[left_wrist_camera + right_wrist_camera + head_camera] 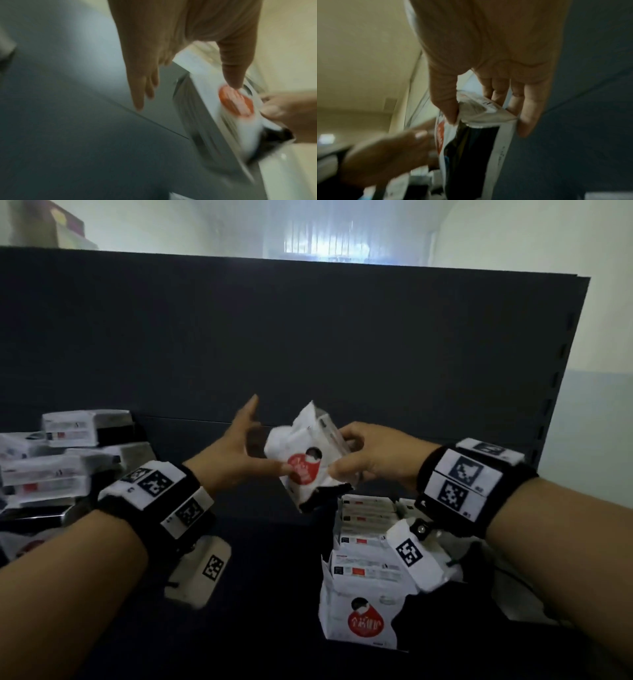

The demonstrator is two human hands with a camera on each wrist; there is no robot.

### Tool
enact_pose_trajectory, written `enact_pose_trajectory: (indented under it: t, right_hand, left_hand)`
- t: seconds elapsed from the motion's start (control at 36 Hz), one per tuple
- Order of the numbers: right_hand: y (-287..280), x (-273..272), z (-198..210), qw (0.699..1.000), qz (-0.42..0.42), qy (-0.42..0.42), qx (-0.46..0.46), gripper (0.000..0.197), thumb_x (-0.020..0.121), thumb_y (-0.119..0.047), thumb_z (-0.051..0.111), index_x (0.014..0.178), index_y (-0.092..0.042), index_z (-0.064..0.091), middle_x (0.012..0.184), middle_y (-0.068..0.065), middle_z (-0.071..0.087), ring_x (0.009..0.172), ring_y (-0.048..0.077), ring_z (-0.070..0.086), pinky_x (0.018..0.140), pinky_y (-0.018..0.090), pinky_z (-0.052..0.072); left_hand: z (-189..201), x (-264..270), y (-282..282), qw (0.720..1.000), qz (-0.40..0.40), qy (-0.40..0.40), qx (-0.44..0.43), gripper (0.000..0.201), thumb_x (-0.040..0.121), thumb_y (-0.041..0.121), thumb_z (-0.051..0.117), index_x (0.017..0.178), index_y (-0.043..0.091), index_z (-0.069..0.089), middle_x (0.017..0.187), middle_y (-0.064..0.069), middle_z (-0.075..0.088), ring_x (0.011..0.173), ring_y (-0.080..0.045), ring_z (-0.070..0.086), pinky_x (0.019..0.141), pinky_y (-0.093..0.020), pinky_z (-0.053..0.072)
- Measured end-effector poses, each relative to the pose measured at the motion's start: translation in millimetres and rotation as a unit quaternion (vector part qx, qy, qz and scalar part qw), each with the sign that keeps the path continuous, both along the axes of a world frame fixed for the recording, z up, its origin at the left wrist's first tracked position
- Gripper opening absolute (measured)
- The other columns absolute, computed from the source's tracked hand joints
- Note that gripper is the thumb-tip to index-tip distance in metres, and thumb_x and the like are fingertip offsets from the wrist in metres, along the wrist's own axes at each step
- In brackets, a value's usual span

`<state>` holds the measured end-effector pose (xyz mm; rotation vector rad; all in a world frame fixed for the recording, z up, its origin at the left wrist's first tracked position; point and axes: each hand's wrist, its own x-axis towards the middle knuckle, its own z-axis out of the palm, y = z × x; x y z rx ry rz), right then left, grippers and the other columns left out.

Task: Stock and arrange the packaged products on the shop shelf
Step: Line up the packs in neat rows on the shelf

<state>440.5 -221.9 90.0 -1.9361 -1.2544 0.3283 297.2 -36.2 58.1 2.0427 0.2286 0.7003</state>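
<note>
- White packet [308, 455] with red round label: in the air between both hands, tilted, above the dark shelf [267, 559], in front of the dark back panel [308, 337].
- Right hand [375, 455]: thumb and fingers clamped on the packet's right end; right wrist view shows thumb on one face, fingers on the other.
- Left hand [233, 451]: fingers straight and spread, pointing up; thumb tip touches the red label. Not gripping.
- Row of same packets [363, 563] stands on the shelf below the right wrist, front one showing its red label.
- Loose pile of packets [65, 457] at shelf's left end, well apart from the held one.
- Both wrists wear black bands with printed markers.
</note>
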Motion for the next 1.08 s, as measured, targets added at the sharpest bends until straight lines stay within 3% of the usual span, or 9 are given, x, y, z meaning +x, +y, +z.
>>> enact_pose_trajectory:
  t: [0.08,0.19,0.28,0.33,0.42,0.56,0.78,0.92,1.08]
  right_hand:
    - [8.5,-7.1,8.4,0.978,-0.001,-0.187,-0.092,0.049,0.074,-0.018,0.077,0.118,-0.018,0.056,0.110,0.001,0.066,0.096,0.018,0.064,0.086,0.037,0.055]
    - [28.0,-11.9,7.7,0.958,0.021,-0.256,-0.130,0.055,0.073,-0.025,0.079,0.121,-0.021,0.052,0.107,-0.005,0.059,0.092,0.014,0.058,0.075,0.028,0.050]
    - [30.7,-2.6,2.3,0.963,0.008,-0.249,-0.105,0.060,0.075,-0.026,0.080,0.128,-0.019,0.054,0.119,-0.004,0.061,0.105,0.014,0.059,0.088,0.026,0.048]
    - [23.1,9.1,-0.4,0.958,-0.015,-0.262,-0.112,0.067,0.079,-0.028,0.077,0.139,-0.019,0.047,0.138,-0.002,0.052,0.124,0.015,0.050,0.097,0.019,0.037]
    - [5.9,29.9,-4.7,0.933,-0.060,-0.284,-0.212,0.071,0.084,-0.037,0.071,0.146,-0.022,0.039,0.151,-0.003,0.037,0.138,0.016,0.036,0.107,0.024,0.028]
    - [-9.9,60.1,-19.7,0.887,-0.043,-0.232,-0.396,0.070,0.085,-0.049,0.065,0.146,-0.024,0.039,0.150,-0.005,0.039,0.135,0.015,0.039,0.111,0.030,0.030]
    - [-3.7,89.3,-44.0,0.904,-0.040,-0.121,-0.408,0.089,0.069,-0.060,0.075,0.145,-0.038,0.036,0.153,-0.013,0.031,0.139,0.013,0.031,0.106,0.025,0.026]
    - [0.2,97.4,-60.0,0.912,-0.047,-0.101,-0.395,0.082,0.072,-0.044,0.080,0.144,-0.032,0.041,0.154,-0.014,0.031,0.140,0.010,0.032,0.114,0.027,0.027]
    - [2.1,96.3,-60.0,0.906,-0.040,-0.121,-0.402,0.076,0.075,-0.046,0.077,0.143,-0.034,0.043,0.152,-0.011,0.036,0.138,0.012,0.036,0.113,0.029,0.030]
  left_hand:
    - [11.8,0.1,5.1,0.986,0.002,0.029,0.164,0.130,0.047,0.050,0.082,0.144,0.051,-0.004,0.153,0.004,0.017,0.136,-0.012,0.028,0.107,-0.036,0.033]
    - [16.9,13.3,-0.9,0.942,-0.032,0.135,0.305,0.095,0.068,0.025,0.083,0.143,0.037,0.027,0.135,0.012,0.042,0.117,-0.007,0.046,0.095,-0.025,0.043]
    - [12.2,25.4,2.8,0.936,0.006,0.136,0.325,0.073,0.069,0.025,0.082,0.131,0.026,0.044,0.118,0.009,0.050,0.102,-0.009,0.052,0.083,-0.024,0.046]
    - [4.4,33.1,14.5,0.940,0.031,0.145,0.307,0.069,0.069,0.026,0.082,0.128,0.023,0.046,0.115,0.008,0.051,0.100,-0.011,0.052,0.081,-0.024,0.044]
    - [-12.6,47.3,35.2,0.944,0.044,0.196,0.261,0.068,0.069,0.028,0.082,0.126,0.022,0.046,0.114,0.005,0.053,0.100,-0.014,0.053,0.082,-0.027,0.045]
    - [-38.8,83.7,53.2,0.943,0.024,0.258,0.209,0.065,0.066,0.029,0.085,0.120,0.026,0.049,0.113,0.004,0.056,0.100,-0.014,0.055,0.081,-0.027,0.048]
    - [-63.2,130.0,54.8,0.918,0.005,0.299,0.261,0.064,0.068,0.028,0.083,0.123,0.021,0.051,0.121,-0.002,0.055,0.104,-0.016,0.053,0.084,-0.026,0.046]
    - [-71.2,138.9,52.4,0.844,0.036,0.343,0.410,0.066,0.072,0.054,0.071,0.130,0.031,0.049,0.124,-0.003,0.041,0.118,-0.026,0.039,0.100,-0.035,0.040]
    - [-71.5,138.7,46.4,0.819,0.048,0.347,0.455,0.061,0.076,0.048,0.070,0.132,0.033,0.050,0.124,-0.004,0.047,0.115,-0.029,0.046,0.097,-0.037,0.044]
